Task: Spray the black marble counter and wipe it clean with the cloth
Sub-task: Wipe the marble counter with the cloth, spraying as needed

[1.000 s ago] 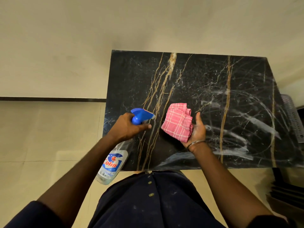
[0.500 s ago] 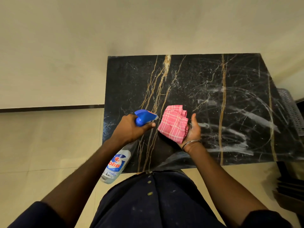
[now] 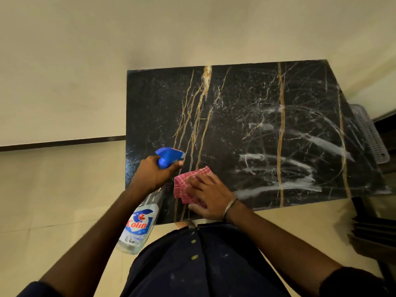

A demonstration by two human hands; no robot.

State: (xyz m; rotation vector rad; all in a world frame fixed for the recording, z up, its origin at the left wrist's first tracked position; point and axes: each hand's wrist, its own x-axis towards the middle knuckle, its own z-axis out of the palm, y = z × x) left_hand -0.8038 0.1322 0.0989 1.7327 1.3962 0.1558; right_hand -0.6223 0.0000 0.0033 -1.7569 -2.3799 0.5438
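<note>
Left hand (image 3: 153,175) grips clear blue-triggered spray bottle (image 3: 145,211) at black gold-veined marble desk (image 3: 246,116) near-left edge. Right hand (image 3: 211,196), fingers spread, presses folded pink checked cloth (image 3: 186,185) onto desk just beside it.

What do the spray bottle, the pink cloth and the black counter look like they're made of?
Clear spray bottle: probably glossy plastic, see-through body, opaque blue trigger head. Pink checked cloth: soft woven fabric, maybe cotton; it folds and creases. Black counter: polished stone, apparently marble, with gold and white veins and a sheen under whitish smears.
</note>
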